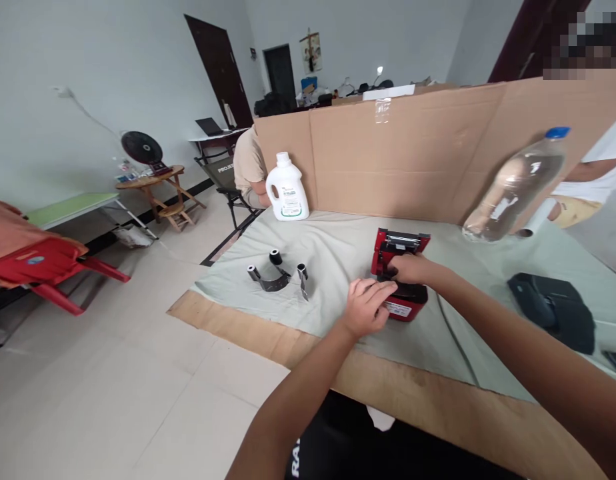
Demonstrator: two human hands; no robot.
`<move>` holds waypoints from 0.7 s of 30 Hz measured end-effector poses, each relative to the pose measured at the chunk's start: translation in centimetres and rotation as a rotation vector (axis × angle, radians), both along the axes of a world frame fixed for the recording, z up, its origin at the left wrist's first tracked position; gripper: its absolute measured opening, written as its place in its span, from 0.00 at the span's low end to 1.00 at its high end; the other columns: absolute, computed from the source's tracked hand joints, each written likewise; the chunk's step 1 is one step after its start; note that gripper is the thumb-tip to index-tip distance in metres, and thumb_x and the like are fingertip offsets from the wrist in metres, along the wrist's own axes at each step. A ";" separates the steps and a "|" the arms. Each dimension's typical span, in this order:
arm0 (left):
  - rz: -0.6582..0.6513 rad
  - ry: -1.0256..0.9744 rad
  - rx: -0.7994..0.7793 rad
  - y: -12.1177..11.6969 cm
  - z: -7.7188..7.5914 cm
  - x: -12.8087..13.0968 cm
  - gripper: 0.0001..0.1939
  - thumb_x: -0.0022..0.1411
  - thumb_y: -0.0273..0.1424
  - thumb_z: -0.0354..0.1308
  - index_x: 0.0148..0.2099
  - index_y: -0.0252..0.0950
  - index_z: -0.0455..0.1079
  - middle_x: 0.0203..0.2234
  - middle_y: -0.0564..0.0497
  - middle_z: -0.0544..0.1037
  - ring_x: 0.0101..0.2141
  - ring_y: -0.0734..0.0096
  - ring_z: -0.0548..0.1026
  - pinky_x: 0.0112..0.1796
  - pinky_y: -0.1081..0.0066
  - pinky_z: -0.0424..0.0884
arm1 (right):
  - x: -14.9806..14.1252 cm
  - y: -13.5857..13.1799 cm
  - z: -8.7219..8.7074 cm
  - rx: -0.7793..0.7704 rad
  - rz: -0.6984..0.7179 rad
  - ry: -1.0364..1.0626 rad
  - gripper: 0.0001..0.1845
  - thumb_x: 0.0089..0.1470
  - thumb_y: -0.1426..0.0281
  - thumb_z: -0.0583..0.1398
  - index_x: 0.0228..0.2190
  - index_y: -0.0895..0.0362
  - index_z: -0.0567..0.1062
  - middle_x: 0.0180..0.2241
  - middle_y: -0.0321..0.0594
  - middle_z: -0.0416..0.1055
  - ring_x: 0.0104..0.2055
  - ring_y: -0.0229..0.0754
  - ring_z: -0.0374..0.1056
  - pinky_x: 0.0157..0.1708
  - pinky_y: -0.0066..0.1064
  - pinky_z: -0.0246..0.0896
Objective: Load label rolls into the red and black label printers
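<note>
A small red and black printer (401,310) sits on the cloth with its lid raised. My left hand (367,307) is against the printer's near left side, its fingers bent over the edge and gripping it. Inside the opening under the lid is my right hand (411,269), closed; its fingertips, and anything in them, are hidden. To the left, dark ribbon (275,285) runs loose between small rolls, including a black roll (275,257) and another roll (302,270).
A white jug (288,190) and a cardboard screen (388,163) stand behind. At right are a large bottle with blue cap (518,187) and a black device (553,310). The table's wooden edge (248,327) runs along the front. People sit beyond the cardboard.
</note>
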State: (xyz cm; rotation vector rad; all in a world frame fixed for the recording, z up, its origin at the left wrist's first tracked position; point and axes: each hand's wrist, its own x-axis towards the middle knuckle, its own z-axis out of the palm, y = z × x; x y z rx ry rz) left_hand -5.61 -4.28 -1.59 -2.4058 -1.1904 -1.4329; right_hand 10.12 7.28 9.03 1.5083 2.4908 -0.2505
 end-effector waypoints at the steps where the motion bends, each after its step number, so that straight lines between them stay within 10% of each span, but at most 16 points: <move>1: 0.009 -0.024 -0.003 0.1 0.1 -0.1 0.26 0.60 0.28 0.50 0.60 0.40 0.72 0.54 0.50 0.80 0.51 0.59 0.73 0.56 0.58 0.64 | -0.1 0.0 -0.1 -0.005 0.009 -0.023 0.04 0.48 0.70 0.63 0.27 0.56 0.80 0.30 0.48 0.79 0.41 0.56 0.75 0.44 0.41 0.63; 11: 0.110 -0.624 -0.256 1.4 0.6 -1.9 0.26 0.65 0.26 0.44 0.63 0.37 0.62 0.56 0.39 0.72 0.55 0.54 0.70 0.58 0.51 0.66 | 2.4 -3.5 3.5 0.260 -0.145 0.925 0.18 0.62 0.52 0.55 0.44 0.48 0.76 0.27 0.43 0.75 0.24 0.45 0.66 0.25 0.39 0.61; 16: 0.155 -0.732 -0.377 2.8 0.2 -1.9 0.20 0.63 0.24 0.46 0.56 0.37 0.65 0.48 0.41 0.74 0.49 0.54 0.71 0.54 0.52 0.68 | -8.9 0.0 5.9 0.229 0.076 0.869 0.12 0.60 0.63 0.60 0.44 0.51 0.77 0.42 0.43 0.79 0.39 0.47 0.74 0.41 0.41 0.68; 21: 0.117 -0.646 -0.445 3.2 -0.2 -1.4 0.19 0.64 0.25 0.49 0.56 0.38 0.66 0.50 0.41 0.75 0.52 0.51 0.72 0.55 0.49 0.67 | -21.5 6.1 2.3 0.262 0.170 0.576 0.17 0.60 0.75 0.57 0.49 0.58 0.78 0.48 0.48 0.77 0.52 0.51 0.72 0.54 0.41 0.64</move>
